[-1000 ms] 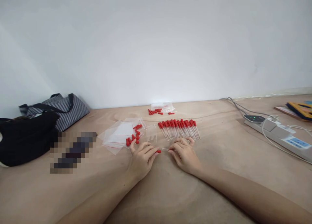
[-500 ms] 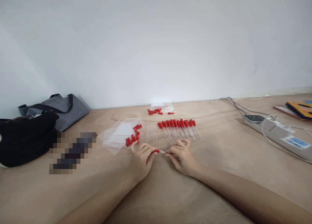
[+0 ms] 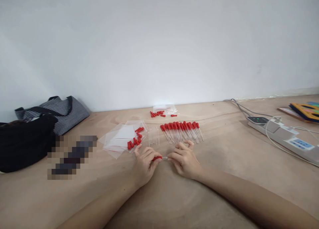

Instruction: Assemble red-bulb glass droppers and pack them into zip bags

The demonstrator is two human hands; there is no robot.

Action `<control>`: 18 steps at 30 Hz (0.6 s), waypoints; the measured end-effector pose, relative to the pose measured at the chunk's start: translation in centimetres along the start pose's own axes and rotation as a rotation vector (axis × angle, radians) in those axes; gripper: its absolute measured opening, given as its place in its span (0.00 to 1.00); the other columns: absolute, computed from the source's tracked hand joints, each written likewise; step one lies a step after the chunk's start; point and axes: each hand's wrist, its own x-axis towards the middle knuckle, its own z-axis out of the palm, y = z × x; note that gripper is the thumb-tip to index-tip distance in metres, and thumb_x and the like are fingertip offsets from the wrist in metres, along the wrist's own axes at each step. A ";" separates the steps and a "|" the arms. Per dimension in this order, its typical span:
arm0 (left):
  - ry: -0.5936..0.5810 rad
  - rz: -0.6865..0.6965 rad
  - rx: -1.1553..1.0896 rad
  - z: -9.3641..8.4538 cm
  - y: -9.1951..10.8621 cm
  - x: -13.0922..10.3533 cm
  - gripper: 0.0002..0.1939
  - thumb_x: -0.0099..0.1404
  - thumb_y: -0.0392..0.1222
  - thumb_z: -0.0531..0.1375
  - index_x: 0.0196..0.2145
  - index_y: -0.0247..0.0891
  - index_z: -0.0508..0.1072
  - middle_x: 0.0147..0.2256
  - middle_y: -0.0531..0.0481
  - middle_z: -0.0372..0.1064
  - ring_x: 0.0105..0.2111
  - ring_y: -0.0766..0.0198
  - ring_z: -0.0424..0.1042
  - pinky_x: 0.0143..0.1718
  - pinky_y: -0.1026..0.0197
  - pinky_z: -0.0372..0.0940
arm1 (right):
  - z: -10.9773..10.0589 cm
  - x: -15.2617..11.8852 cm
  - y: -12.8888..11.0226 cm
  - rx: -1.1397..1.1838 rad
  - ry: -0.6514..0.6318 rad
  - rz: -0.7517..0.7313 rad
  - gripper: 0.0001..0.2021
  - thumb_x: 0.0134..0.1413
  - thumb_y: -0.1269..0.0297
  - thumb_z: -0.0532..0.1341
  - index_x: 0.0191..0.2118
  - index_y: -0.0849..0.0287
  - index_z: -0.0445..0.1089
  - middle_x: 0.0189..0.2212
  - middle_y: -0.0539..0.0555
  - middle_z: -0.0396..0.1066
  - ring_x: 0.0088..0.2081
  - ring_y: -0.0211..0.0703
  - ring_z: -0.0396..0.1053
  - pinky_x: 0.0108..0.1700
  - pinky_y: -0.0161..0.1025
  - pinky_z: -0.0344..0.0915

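Observation:
My left hand (image 3: 147, 162) is closed, thumb and fingers pinching a red rubber bulb (image 3: 157, 158). From the bulb's open end a clear glass dropper tube (image 3: 164, 158) runs to the right. My right hand (image 3: 184, 161) is closed on that tube and covers its far part. Beyond my right hand lies a row of red-capped droppers (image 3: 183, 131), side by side with their tips toward me. Several bare glass tubes (image 3: 154, 136) lie just left of that row. Loose red bulbs (image 3: 134, 142) rest on clear zip bags (image 3: 117, 141) beyond my left hand.
By the wall are more red bulbs (image 3: 156, 114) and glass tubes on a clear bag (image 3: 163, 107). A striped bag (image 3: 74, 114) and a black bag (image 3: 27, 142) stand left, near a blurred dark object (image 3: 74, 156). At right lie a power strip (image 3: 284, 137) with cables and a yellow-edged item (image 3: 305, 112).
The red bulb and tube between my hands now lie nearly level, with slightly more of the bulb showing. Both hands stay in almost the same place. The view has shifted a little.

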 end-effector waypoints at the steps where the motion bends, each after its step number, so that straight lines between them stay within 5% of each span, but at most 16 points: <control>1: 0.010 0.013 -0.002 0.0 0.0 0.0 0.08 0.62 0.39 0.52 0.27 0.40 0.68 0.26 0.55 0.71 0.31 0.64 0.67 0.52 0.47 0.37 | 0.0 0.0 -0.1 0.008 0.006 0.007 0.08 0.53 0.67 0.52 0.29 0.57 0.68 0.23 0.49 0.68 0.34 0.39 0.58 0.45 0.45 0.40; 18: 0.075 0.066 0.033 -0.2 0.0 -0.3 0.07 0.60 0.38 0.53 0.26 0.41 0.69 0.25 0.55 0.71 0.31 0.64 0.68 0.55 0.47 0.33 | 0.4 1.4 -0.8 0.106 -0.145 0.066 0.10 0.54 0.70 0.51 0.26 0.59 0.66 0.22 0.48 0.68 0.33 0.37 0.59 0.44 0.45 0.38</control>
